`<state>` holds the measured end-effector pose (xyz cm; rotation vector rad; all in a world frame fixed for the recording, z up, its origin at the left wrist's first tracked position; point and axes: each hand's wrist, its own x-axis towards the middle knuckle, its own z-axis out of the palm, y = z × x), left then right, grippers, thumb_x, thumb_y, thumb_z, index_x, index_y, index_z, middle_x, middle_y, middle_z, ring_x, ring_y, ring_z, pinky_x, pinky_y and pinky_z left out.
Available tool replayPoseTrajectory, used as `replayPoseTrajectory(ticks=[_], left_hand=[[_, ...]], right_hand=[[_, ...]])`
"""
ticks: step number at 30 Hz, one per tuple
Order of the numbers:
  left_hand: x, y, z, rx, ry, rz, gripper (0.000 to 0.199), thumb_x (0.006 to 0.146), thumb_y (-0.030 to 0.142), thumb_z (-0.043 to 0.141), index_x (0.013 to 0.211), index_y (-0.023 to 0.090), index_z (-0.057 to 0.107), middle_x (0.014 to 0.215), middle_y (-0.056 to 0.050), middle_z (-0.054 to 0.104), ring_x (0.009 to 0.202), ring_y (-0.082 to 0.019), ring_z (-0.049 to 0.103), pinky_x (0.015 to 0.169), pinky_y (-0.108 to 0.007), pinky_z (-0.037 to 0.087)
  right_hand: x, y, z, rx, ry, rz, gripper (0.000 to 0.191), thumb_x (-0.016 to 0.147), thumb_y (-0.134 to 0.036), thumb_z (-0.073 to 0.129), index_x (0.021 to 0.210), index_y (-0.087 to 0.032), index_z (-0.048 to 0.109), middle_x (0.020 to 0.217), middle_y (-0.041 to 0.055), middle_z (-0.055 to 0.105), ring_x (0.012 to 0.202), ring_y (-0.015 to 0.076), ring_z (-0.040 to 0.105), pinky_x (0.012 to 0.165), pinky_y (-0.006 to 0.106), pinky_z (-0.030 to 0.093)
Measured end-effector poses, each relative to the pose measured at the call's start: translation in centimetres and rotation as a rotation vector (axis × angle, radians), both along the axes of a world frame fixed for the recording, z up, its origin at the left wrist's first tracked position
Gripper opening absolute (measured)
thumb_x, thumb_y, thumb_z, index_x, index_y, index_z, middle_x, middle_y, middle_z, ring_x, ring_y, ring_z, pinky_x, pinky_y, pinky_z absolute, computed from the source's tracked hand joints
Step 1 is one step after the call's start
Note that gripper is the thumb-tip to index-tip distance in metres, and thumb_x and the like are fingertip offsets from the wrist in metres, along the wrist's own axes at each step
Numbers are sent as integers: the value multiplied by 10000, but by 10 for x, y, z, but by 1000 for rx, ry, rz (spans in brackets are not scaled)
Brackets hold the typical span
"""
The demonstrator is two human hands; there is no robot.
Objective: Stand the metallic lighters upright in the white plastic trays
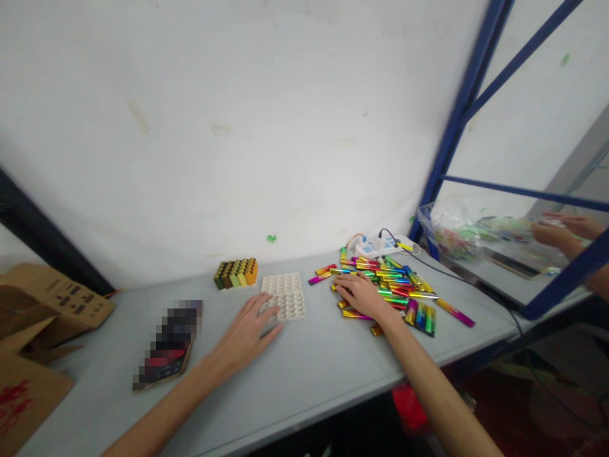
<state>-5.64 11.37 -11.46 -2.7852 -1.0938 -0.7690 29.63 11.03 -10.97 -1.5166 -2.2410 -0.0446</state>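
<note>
A white tray (284, 296) with rows of round hollows lies flat on the grey bench (304, 374), near the middle. The left hand (248, 331) rests on its near left corner, fingers spread and flat, gripping nothing; pressing down like that would likely keep the light tray from sliding. Just right of the tray spreads a loose heap of shiny rainbow-coloured tubes (394, 289), lying every way, some touching and crossing. The right hand (362, 294) lies palm down on the left edge of the heap, fingers loosely apart over the tubes; whether it has one pinched underneath cannot be told.

Just beyond the tray, toward the wall, sits a small block of tubes packed upright (236, 272), in dark, green, yellow and orange rows. At the far end of the heap is a white power strip (380, 245) with a black cable running off right. Cardboard boxes (45, 304) stand at the left end of the bench. At the far right, behind a blue frame (457, 127), another person's hands (561, 231) work beside a clear bag (445, 231).
</note>
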Motion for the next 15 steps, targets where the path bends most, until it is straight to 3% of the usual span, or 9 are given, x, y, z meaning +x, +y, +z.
replayPoseTrajectory(ticks=[3, 8, 11, 15], left_hand=[[-1, -17, 0, -51, 3, -34, 271, 955, 388, 588, 1165, 251, 691, 1459, -106, 551, 1414, -319, 454, 1152, -531, 437], [-10, -38, 4, -146, 26, -62, 319, 977, 360, 547, 1274, 267, 616, 1418, -85, 594, 1280, -274, 595, 1092, -442, 514], [-9, -13, 20, -123, -7, -56, 297, 971, 393, 560, 1221, 247, 628, 1436, -100, 570, 1311, -286, 565, 1112, -456, 484], [14, 59, 47, -41, -96, -42, 411, 984, 398, 516, 1359, 234, 552, 1505, -117, 486, 1404, -294, 462, 1190, -505, 362]], right_hand=[[0, 0, 0, -11, 7, -5, 350, 1060, -361, 412, 1244, -256, 692, 1370, 73, 666, 1291, 243, 584, 1153, 523, 316], [-1, 1, 0, -30, 14, -12, 344, 1061, -355, 411, 1243, -258, 686, 1383, 66, 658, 1299, 250, 578, 1141, 522, 322], [-1, 2, 1, -39, 18, -14, 340, 1059, -354, 414, 1248, -260, 681, 1382, 66, 658, 1289, 254, 585, 1133, 521, 329], [-2, 3, 1, -38, 9, -15, 338, 1056, -358, 422, 1249, -250, 678, 1376, 75, 662, 1280, 257, 590, 1133, 517, 326]])
